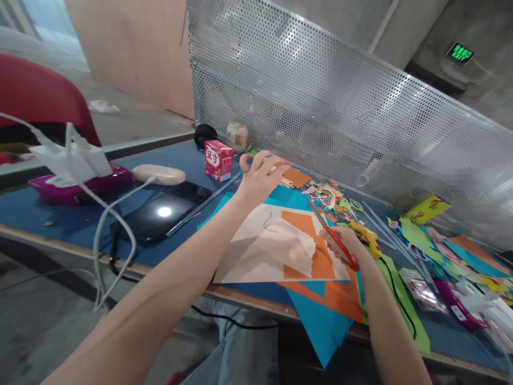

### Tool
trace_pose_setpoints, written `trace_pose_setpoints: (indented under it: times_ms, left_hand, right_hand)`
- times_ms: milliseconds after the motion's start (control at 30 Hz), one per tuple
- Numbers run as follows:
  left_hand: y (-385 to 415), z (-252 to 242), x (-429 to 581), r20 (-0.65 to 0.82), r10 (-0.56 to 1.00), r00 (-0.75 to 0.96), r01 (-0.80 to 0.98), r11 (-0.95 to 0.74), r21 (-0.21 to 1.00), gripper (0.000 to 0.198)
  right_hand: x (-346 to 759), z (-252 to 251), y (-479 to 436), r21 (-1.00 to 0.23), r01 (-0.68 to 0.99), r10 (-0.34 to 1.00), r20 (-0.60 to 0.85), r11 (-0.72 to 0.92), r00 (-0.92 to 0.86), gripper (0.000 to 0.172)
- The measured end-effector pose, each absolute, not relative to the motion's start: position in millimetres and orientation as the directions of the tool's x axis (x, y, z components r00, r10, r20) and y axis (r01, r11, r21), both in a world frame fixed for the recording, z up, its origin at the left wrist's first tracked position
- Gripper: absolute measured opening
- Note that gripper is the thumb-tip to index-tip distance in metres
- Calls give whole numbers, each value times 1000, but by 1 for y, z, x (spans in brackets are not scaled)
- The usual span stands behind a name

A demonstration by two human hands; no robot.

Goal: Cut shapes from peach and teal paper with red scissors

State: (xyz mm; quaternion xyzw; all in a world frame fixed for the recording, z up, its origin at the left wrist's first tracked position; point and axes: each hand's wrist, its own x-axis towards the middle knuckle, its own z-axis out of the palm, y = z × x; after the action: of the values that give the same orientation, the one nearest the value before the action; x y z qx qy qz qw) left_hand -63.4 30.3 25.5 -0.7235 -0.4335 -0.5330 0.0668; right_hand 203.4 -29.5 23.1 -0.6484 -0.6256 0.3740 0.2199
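My right hand (340, 239) is closed on a pair of red-handled scissors (340, 247), with the blades pointing away to the upper left. Stretched over the far side of the table, my left hand (261, 170) has bent fingers held apart, and nothing shows in them. It is nearest to an orange paper piece (296, 177) and a pink box (218, 160). Between my arms lies a cream sheet (244, 251). On it rest an orange piece (296, 219) and a pale piece with a zigzag edge (294, 248). Blue paper (320, 326) hangs over the front edge.
Paper scraps (326, 195) are heaped by the perforated metal screen (320, 96). A yellow glue gun (366, 238) with a black cord lies right of my right hand. Leftward are a black phone (168, 208), a pale case (159, 174), white cables and a tissue pack (74, 160).
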Motion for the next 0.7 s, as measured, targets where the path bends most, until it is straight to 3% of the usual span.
trace_pose_setpoints:
  times_ms: [133,200,267,300,367,433,467,700]
  left_hand:
    - [19,27,-46,757,602,254,665,-677,315,19]
    - [12,27,-37,547,747,378,502,-662,556,35]
    - [7,25,-27,228,825,518,298,-423,855,38]
    - [5,24,-22,108,827,552,204,-259,944,35]
    - [3,20,-12,37,846,532,128,-123,984,38]
    - [5,15,-4,-51,891,450,-128,121,984,37]
    - [6,14,-1,-53,906,421,-200,149,968,37]
    - [14,18,-5,17,997,76,-441,18,898,35]
  right_hand:
    - [201,19,-28,-802,588,984,-169,-103,-58,40]
    - [200,19,-29,-823,561,988,-143,-88,-55,40]
    - [199,21,-31,-843,535,991,-116,-64,-64,40]
    - [198,22,-32,-851,522,992,-101,-49,-71,40]
    - [196,23,-34,-865,502,994,-69,-15,-88,42]
    - [195,22,-36,-873,487,994,-44,11,-101,45]
    - [195,22,-36,-875,483,994,-39,17,-105,45]
    - [200,11,-28,-864,504,994,-58,-2,-96,41]
